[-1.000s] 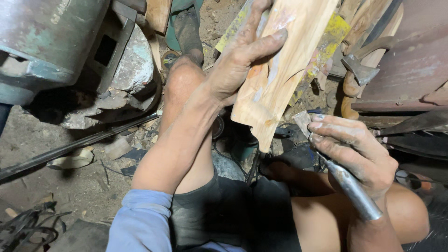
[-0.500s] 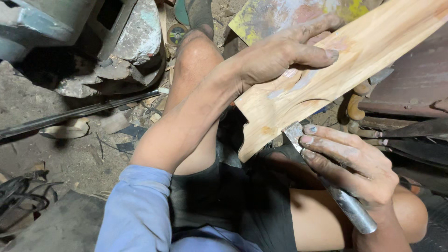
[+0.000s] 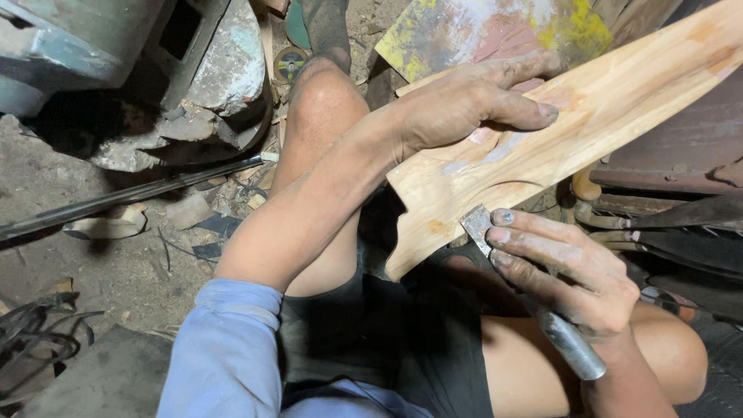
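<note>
My left hand (image 3: 472, 104) grips a pale wooden plank (image 3: 611, 116) that slants from the upper right down to my lap, fingers spread over its top face. A curved pencil line and grey smears mark the wood near its lower end. My right hand (image 3: 565, 271) holds a metal chisel (image 3: 557, 325) with a round steel handle. The chisel's flat blade tip (image 3: 476, 224) touches the plank's lower edge. Both bare knees show under the plank, and I sit on the ground.
A grey-green machine body (image 3: 77, 39) stands at the upper left. A long metal rod (image 3: 131, 193) lies across the dirt floor among wood scraps. A paint-stained board (image 3: 480, 31) lies behind the plank. Dark metal tools and rusty plates (image 3: 681, 209) crowd the right. Black cables (image 3: 31, 340) lie lower left.
The plank has swung from nearly upright to a slant toward the right. My left hand turned with it. The chisel tip now rests against the plank's lower edge.
</note>
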